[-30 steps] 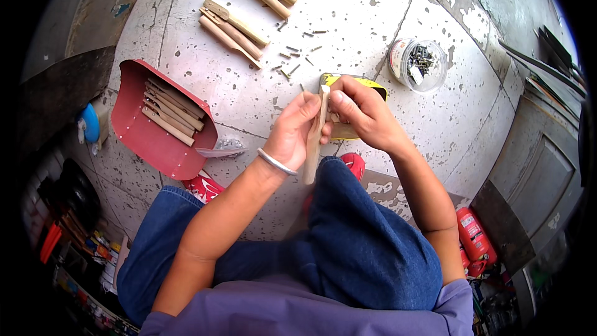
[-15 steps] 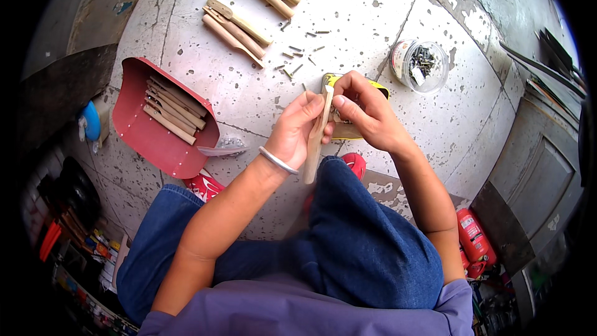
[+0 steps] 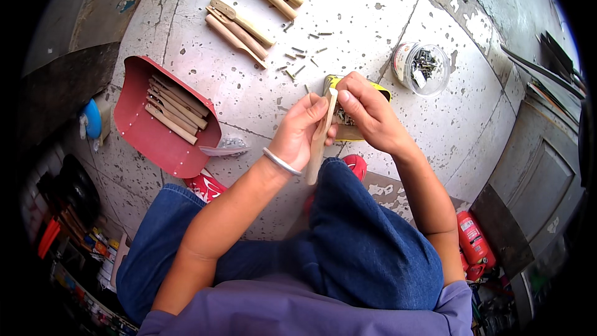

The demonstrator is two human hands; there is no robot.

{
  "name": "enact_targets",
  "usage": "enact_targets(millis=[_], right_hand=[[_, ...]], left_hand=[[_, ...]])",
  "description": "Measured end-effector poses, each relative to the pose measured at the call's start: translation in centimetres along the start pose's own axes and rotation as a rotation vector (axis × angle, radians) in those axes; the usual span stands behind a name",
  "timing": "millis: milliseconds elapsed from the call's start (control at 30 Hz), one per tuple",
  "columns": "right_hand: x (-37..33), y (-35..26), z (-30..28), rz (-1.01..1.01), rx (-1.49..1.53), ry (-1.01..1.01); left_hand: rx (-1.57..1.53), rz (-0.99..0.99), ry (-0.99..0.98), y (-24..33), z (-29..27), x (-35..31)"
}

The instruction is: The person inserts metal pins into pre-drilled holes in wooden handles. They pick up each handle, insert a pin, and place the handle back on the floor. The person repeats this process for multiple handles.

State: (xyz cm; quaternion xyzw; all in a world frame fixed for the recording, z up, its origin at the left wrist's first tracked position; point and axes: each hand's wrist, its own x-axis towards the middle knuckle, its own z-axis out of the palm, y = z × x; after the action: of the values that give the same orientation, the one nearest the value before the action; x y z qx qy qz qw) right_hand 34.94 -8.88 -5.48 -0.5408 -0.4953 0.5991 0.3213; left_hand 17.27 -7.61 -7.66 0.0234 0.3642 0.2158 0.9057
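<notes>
Gripping a slender, pale wooden rod (image 3: 317, 154), the left hand (image 3: 301, 127) holds it aslant above the speckled white floor (image 3: 249, 99); the right hand (image 3: 375, 118) curls at its far end, pinching something or not, can't tell, beside a yellow-edged box (image 3: 333, 80).

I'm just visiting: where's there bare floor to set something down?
The floor is bare between the scattered metal fasteners and the clear tub, and between that tub and the grey panel. It's crowded around the left hand, wooden piece, right hand and yellow-rimmed container.
</notes>
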Motion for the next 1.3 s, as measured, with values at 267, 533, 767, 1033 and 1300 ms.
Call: enact_targets(millis=[267, 533, 767, 1033, 1300], right_hand=[[0.1, 0.4, 0.2, 0.031, 0.001, 0.004], [0.0, -0.4, 0.4, 0.035, 0.063, 0.016], [0.6, 1.0, -0.1, -0.02, -0.09, -0.001], [10.0, 7.3, -3.0, -0.255, -1.019, -0.079], [11.0, 7.0, -2.1, -0.283, -0.989, -0.114]], left_hand=[[-0.018, 0.003, 0.064, 0.2, 0.7, 0.2], [0.006, 0.017, 0.011, 0.0, 0.0, 0.3], [-0.028, 0.015, 0.022, -0.1, -0.6, 0.3], [-0.071, 0.086, 0.231, 0.1, -2.0, 1.1], [-0.01, 0.094, 0.137, 0.8, -1.2, -0.1]])
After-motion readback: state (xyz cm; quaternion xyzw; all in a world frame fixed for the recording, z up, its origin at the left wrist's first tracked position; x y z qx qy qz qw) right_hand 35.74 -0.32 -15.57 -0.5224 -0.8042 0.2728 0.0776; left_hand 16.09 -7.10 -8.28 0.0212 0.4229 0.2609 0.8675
